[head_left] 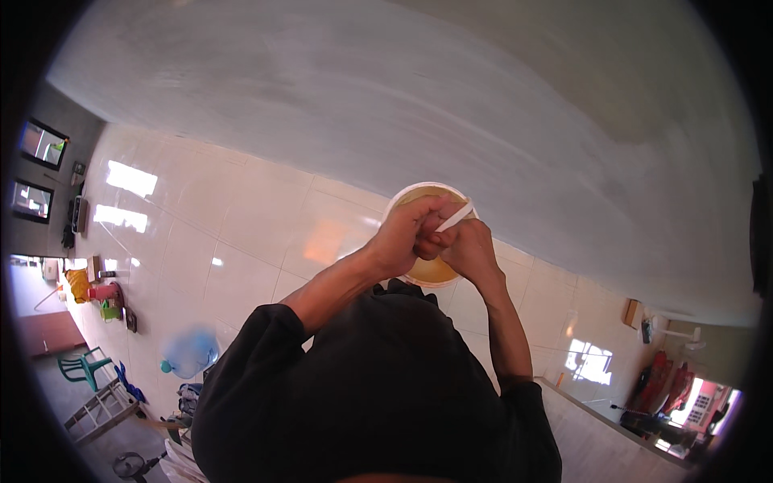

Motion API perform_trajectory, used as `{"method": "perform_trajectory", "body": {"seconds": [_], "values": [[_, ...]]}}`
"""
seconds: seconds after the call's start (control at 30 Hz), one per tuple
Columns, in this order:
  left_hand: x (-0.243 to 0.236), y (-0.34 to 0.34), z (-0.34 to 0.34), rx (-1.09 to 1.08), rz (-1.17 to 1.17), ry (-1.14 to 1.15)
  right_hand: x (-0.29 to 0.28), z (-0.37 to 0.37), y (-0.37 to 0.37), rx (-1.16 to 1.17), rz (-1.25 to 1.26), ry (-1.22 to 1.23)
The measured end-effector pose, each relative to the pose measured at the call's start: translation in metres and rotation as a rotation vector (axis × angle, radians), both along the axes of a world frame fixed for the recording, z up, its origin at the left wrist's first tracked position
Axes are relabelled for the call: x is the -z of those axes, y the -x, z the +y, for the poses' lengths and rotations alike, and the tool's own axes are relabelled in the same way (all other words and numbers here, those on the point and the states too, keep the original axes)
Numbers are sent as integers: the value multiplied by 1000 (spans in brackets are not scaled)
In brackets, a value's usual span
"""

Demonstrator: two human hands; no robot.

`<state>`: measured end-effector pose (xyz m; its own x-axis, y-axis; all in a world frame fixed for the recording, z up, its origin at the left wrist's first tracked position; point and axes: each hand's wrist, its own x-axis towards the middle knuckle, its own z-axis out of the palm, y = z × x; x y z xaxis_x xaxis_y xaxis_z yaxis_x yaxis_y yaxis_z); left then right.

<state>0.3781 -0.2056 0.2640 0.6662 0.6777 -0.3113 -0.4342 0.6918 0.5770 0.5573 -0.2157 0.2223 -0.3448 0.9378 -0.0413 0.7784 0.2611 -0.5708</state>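
Observation:
My left hand (403, 237) and my right hand (472, 248) meet in front of my chest, above a round white-rimmed bucket (396, 198). Both are closed, with the fingers curled in close together. A narrow white strip (455, 216) sticks out from between them, slanting up to the right. Its lower end goes in at the left fingers; whether the right hand grips it too is hidden. Yellowish-brown material (432, 272) shows inside the bucket, below my hands.
A grey wall (386, 97) rises just beyond the bucket. Pale glossy tiles (250, 225) cover the floor. To the left are a blue water jug (192, 352), a green chair (83, 366) and a ladder (103, 409). A cardboard box (634, 312) stands along the wall on the right.

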Motion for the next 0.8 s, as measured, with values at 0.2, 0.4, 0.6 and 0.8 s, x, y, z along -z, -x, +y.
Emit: {"method": "perform_trajectory", "body": {"seconds": [0.2, 0.4, 0.6, 0.8], "values": [[-16, 17, 26, 185, -52, 1, -6, 17, 16, -20, 118, -13], [-26, 20, 45, 262, -67, 68, -17, 14, 24, 59, 99, -31], [-38, 17, 55, 323, -61, 97, -30, 18, 23, 175, 82, 59], [-44, 3, 54, 326, -83, 124, -20, 27, 19, 242, 231, 153]]}}
